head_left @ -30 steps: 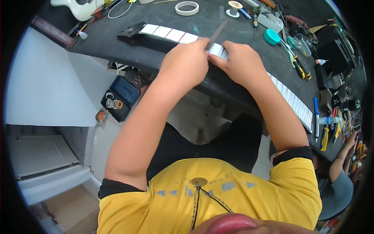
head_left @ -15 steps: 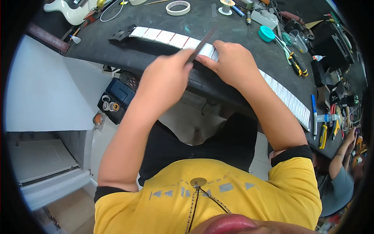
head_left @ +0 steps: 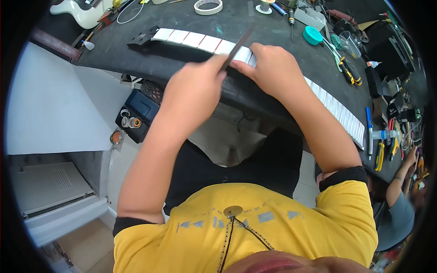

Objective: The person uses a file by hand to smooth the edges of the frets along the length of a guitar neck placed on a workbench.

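A guitar neck lies along the near side of the dark bench, its fretboard up. White tape covers the fretboard between the frets, and the dark headstock points left. My left hand is closed round a narrow dark file, which slants up and away across the neck; its gripped end is hidden in my fist. Close beside it, my right hand grips the neck, thumb on the near side and fingers over the far side. My right hand and forearm hide the neck's middle.
Beyond the neck lie a tape roll, a solder spool and a screwdriver. Pliers and a turquoise round container are at right, with a cutter nearer. A co-worker's arm shows at far right.
The file has shifted slightly up and right along the neck, with my left hand blurred by motion. My right hand keeps its grip; the whole view has shifted a little.
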`<action>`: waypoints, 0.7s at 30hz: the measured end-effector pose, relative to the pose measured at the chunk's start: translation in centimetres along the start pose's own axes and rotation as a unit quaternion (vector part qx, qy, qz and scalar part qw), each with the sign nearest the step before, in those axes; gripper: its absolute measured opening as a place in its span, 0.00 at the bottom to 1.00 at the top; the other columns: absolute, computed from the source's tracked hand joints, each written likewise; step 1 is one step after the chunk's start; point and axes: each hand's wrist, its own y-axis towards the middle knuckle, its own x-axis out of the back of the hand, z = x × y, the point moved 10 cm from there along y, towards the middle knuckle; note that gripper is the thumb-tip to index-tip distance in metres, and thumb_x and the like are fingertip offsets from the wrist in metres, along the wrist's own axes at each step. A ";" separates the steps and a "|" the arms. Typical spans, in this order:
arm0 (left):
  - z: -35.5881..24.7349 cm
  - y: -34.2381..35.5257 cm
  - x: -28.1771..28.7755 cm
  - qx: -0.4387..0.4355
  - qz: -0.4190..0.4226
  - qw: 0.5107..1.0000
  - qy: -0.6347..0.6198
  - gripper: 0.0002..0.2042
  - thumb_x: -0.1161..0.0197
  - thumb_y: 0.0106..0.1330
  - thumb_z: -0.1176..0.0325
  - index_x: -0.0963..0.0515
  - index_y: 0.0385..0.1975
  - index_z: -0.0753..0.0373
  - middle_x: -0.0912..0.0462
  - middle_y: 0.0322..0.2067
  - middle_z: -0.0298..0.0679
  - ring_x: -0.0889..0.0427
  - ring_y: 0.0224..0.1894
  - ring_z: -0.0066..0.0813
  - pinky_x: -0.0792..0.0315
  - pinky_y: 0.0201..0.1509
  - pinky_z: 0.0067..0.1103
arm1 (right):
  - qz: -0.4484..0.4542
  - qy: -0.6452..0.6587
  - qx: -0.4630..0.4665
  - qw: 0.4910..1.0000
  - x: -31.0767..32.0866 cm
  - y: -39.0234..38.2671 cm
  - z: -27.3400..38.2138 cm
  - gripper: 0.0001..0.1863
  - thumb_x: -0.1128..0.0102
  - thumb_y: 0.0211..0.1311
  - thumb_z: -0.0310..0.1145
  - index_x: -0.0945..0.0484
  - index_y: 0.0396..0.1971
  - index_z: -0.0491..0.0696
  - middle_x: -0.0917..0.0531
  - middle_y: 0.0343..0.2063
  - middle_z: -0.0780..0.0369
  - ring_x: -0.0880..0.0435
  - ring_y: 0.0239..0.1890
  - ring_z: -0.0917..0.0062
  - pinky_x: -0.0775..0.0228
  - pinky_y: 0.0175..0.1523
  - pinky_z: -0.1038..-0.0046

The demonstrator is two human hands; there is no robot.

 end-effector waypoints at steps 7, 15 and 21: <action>0.0 -8.9 1.7 -0.018 -0.028 0.999 0.036 0.28 0.28 0.76 0.73 0.20 0.76 0.52 0.11 0.32 0.54 0.10 0.38 0.63 0.17 0.46 0.51 | 0.005 -0.009 -0.018 1.000 0.2 -0.6 -0.9 0.35 0.27 0.73 0.64 0.12 0.38 0.38 0.09 0.30 0.47 0.06 0.40 0.49 0.13 0.49 0.51; -0.5 -1.2 0.5 0.001 0.008 0.998 0.057 0.15 0.34 0.81 0.68 0.16 0.64 0.59 0.09 0.33 0.55 0.09 0.40 0.63 0.17 0.47 0.50 | -0.017 -0.014 0.002 1.000 -0.2 -0.3 -0.2 0.35 0.27 0.73 0.64 0.12 0.39 0.38 0.08 0.31 0.46 0.06 0.39 0.49 0.13 0.48 0.52; -1.2 -2.1 0.1 0.033 0.013 0.999 0.028 0.15 0.35 0.81 0.70 0.16 0.65 0.59 0.08 0.44 0.59 0.10 0.46 0.66 0.17 0.51 0.48 | -0.005 -0.011 0.000 1.000 0.1 -0.6 -0.8 0.36 0.28 0.74 0.64 0.12 0.38 0.38 0.08 0.31 0.46 0.06 0.40 0.48 0.13 0.48 0.52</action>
